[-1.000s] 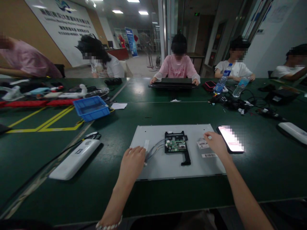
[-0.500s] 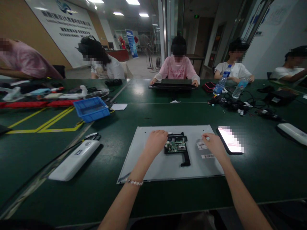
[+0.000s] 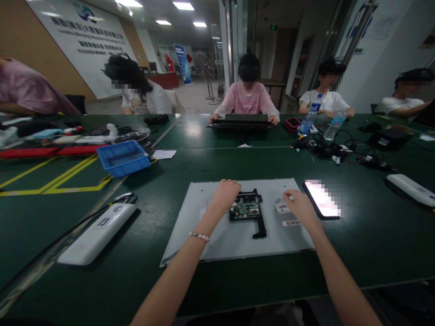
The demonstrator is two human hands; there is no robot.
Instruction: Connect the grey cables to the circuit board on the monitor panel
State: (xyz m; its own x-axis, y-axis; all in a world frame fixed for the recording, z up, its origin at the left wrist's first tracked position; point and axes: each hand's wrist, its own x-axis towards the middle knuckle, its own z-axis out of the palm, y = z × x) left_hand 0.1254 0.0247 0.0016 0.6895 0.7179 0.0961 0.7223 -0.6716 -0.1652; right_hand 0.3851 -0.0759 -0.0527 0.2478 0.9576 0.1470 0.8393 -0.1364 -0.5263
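Observation:
A pale flat display panel [image 3: 190, 217] lies on the green table in front of me. On its middle sits a green circuit board [image 3: 249, 209] in a black plastic bracket [image 3: 261, 228]. My left hand [image 3: 227, 194] is closed at the upper left corner of the bracket; its fingertips face away, so anything in them is hidden. Over the right part of the panel, near a white label [image 3: 282, 208], my right hand [image 3: 301, 206] has thumb and fingers pinched together. Something small and pale may be between them, too small to name.
A phone with a lit screen [image 3: 322, 199] lies right of the panel. White power banks [image 3: 98, 233] rest at both sides. A blue bin [image 3: 124, 158], water bottles [image 3: 310, 117] and tangled cables [image 3: 321, 147] stand farther off. Across the table, a person [image 3: 249, 97] holds a dark screen.
My left hand has shifted slightly up and right relative to the board, its fingers still closed. My right hand stays pinched in nearly the same place. The whole view has turned a little.

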